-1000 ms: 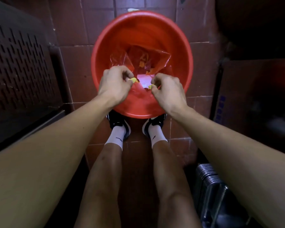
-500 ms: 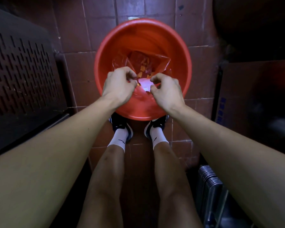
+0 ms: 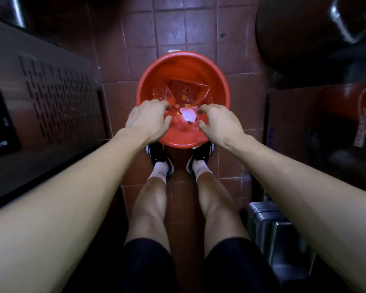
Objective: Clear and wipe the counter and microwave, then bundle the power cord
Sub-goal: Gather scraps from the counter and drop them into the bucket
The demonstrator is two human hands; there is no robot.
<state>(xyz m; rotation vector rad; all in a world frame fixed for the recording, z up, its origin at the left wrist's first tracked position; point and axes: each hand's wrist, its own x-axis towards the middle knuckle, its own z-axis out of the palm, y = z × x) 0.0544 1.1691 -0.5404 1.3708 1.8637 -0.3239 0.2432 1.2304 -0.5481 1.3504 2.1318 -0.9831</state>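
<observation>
Over a round, smooth red plastic bucket (image 3: 183, 66) on the brown tiled floor (image 3: 171, 22), both hands hover with fingers curled. Left hand (image 3: 147, 121) and right hand (image 3: 219, 121) each seem to pinch the crinkled clear plastic bag (image 3: 190, 92) lining it, though the fingertips are hidden. Small orange scraps (image 3: 184, 97) and a pale piece lie inside. A dark perforated metal microwave (image 3: 57, 98) stands at left.
</observation>
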